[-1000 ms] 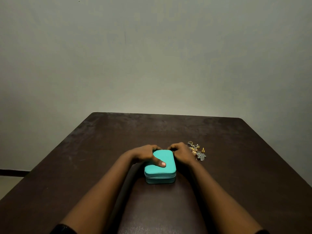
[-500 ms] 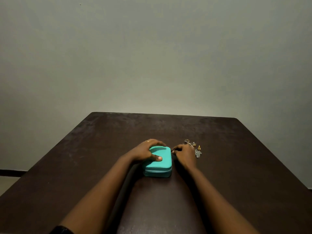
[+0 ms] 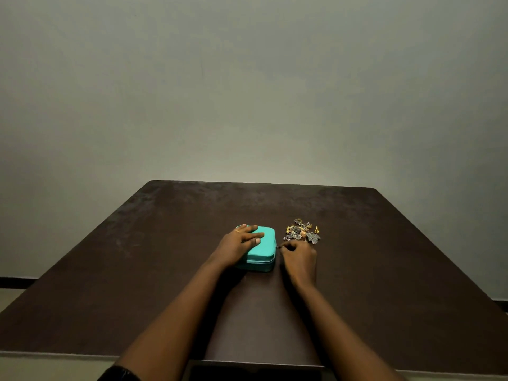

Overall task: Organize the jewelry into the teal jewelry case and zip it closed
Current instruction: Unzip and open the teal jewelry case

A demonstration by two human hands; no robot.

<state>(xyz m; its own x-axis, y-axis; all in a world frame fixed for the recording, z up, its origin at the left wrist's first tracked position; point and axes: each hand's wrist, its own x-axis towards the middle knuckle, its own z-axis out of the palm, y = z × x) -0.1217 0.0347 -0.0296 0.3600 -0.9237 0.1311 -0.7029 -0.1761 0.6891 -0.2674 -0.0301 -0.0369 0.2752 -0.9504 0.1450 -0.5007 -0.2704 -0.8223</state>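
The case (image 3: 261, 250) lies lengthwise away from the person. The left hand (image 3: 239, 243) presses flat on it; the right hand (image 3: 298, 255) pinches its zip pull (image 3: 278, 246).

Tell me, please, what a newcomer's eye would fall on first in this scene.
The bright teal jewelry case stands out at the middle of the dark table, with the left hand resting flat on its lid. At its right side the right hand seems to pinch the zipper pull, and just beyond that hand lies a glittering heap of jewelry.
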